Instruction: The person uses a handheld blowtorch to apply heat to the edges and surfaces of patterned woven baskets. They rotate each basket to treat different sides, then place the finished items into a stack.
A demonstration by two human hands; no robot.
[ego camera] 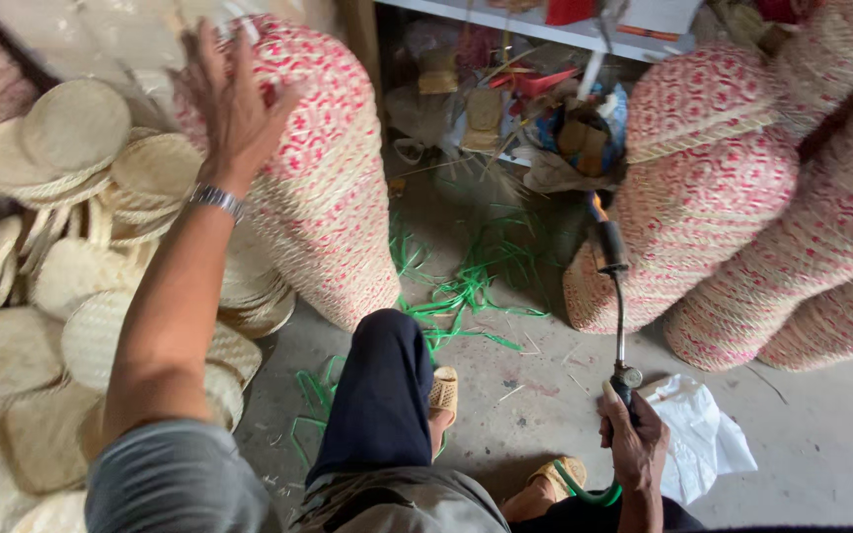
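Head: torch (612,286) in right hand (634,439).

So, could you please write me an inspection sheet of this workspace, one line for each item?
Surface: bare concrete floor, dusty, with straw bits.
Job's things: gas torch with a small flame at its tip; tall stack of pink-and-straw woven baskets.
Clutter: green plastic strips on the floor; white plastic bag; plain woven lids piled at left.
Hands: right hand grips the torch handle; left hand is raised, open, at the basket stack.
Cables: green hose under the torch.
Surroundings: more basket stacks at right; cluttered shelf behind.
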